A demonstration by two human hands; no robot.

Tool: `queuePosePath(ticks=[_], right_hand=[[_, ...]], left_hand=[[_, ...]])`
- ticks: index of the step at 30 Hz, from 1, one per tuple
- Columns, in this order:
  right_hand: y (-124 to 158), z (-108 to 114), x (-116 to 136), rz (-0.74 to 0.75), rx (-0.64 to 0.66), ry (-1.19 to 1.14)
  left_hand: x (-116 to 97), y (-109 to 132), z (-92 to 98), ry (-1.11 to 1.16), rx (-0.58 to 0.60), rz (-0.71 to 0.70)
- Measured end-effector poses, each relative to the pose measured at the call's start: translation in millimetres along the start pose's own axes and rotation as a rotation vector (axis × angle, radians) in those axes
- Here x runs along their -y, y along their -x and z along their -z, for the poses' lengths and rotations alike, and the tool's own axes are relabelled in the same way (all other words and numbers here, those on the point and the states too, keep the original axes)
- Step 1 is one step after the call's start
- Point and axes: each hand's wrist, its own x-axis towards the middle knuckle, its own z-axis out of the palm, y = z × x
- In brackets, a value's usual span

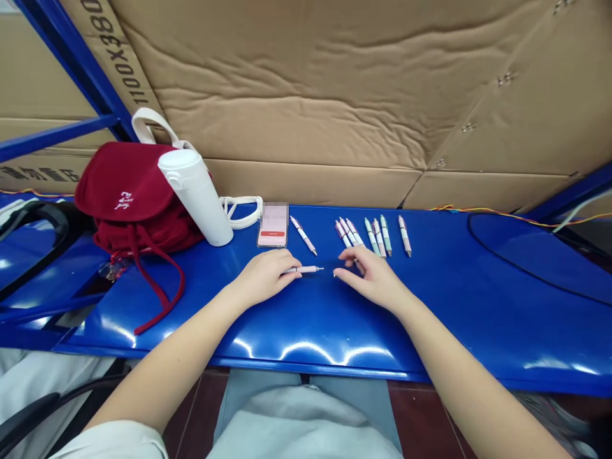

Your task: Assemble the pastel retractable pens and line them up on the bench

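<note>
My left hand [268, 274] is closed around a pale pink pen [308, 269] just above the blue table. The pen lies nearly level, its thin metal point facing right. A short way to the right of that point is my right hand [375, 277], its fingers curled and the thumb apart from the index finger. A tiny pale spot shows at the right thumb's tip; I cannot make out what it is. Beyond the right hand lie several pink, white and green pens [380, 237]. One pink-and-white pen [303, 235] rests apart, beyond my left hand.
A phone [273, 226] with a lit screen lies beyond my left hand. Farther left, a white bottle [198, 197] stands before a dark red bag [129, 185]. Cardboard [296, 127] backs the blue table [478, 306]. A black cable [521, 271] crosses its right side.
</note>
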Motion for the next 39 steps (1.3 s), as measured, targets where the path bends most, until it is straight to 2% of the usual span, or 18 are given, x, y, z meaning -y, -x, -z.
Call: queuePosePath(ticks=[3,6,13,18,23,27,32,37,39], right_hand=[[-0.1,7.8,-7.5,-0.004,0.101,0.112],[1.0,2.3,-3.9,0.035,0.169,0.188],[-0.8,-19.5,19.4,0.071,0.135,0.392],[-2.4,-24.6,20.4,0.050,0.110,0.399],[-3.1,-27.0,18.5,0.111,0.111,0.387],[-2.8,-25.2,16.3,0.113,0.103,0.356],[-3.8,-22.1,4.7,0.040,0.061,0.256],[-3.7,-23.6,0.1,-0.058,-0.016,-0.031],[-2.8,-24.8,3.6,-0.094,0.002,-0.188]], left_hand=[[2.0,0.0,0.2,-0.014,-0.002,0.013],[2.4,-0.1,-0.5,-0.012,0.005,0.019],[2.0,-0.8,-1.3,-0.019,0.021,0.023],[1.4,-1.0,-0.1,-0.025,0.019,0.023],[1.9,-0.9,1.8,-0.035,0.017,0.036],[4.4,-0.6,0.8,-0.041,0.015,0.042],[3.5,-0.1,1.3,-0.039,0.038,0.040],[2.3,0.1,2.3,-0.043,0.045,0.034],[2.7,0.2,1.9,-0.044,0.042,0.028]])
